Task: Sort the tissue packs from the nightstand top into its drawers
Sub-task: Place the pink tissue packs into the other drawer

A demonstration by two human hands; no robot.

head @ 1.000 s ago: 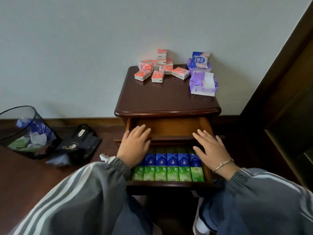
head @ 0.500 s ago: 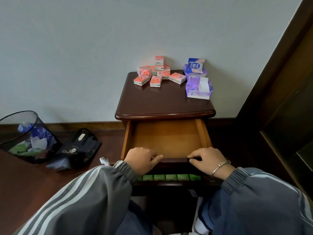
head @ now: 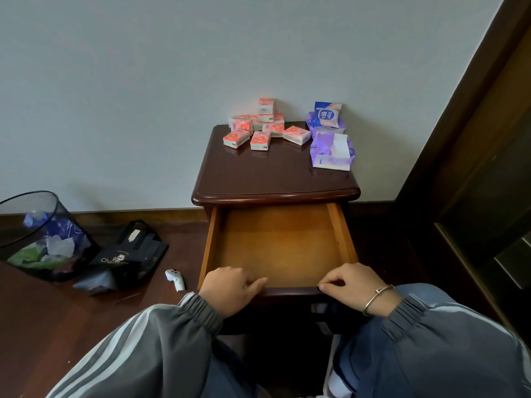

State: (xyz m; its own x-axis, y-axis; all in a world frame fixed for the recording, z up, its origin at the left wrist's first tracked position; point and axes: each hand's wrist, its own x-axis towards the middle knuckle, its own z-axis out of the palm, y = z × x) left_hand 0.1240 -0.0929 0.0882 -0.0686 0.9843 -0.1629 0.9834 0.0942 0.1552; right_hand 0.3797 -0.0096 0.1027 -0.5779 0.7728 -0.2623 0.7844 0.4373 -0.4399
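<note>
Pale wall (head: 143,81) behind, dark wooden floor (head: 43,326) below, dark-brown nightstand (head: 273,176) backed against the wall in the middle. On its glossy top, toward the back, a huddle of small orange-red tissue packs (head: 260,129): most lying flat and touching, one perched upright on the others. Just to the right, purple tissue packs (head: 330,152), the nearer one with a white sheet poking out of its top, and a blue pack (head: 327,114) propped on the rear purple one by the wall. All packs on the top, well apart from the front edge. Under the top, drawer (head: 208,248) standing wide open, bare orange wood showing inside. Left grip (head: 230,291) closed on the left part of the drawer's front edge, fingers curled over it, thumb lying along the rim. Right grip (head: 353,285) closed on the right part of the same edge, fingertips pinching the rim, metal bangle (head: 376,297) on the wrist. Grey sleeves with pale stripes low in view. Far left on the floor, black mesh bin (head: 37,239) holding crumpled paper and wrappers; black bag (head: 129,254) slumped just beside it; small white handle-shaped gadget (head: 175,279) between bag and nightstand. Dark wooden frame (head: 474,139) along the right side.
</note>
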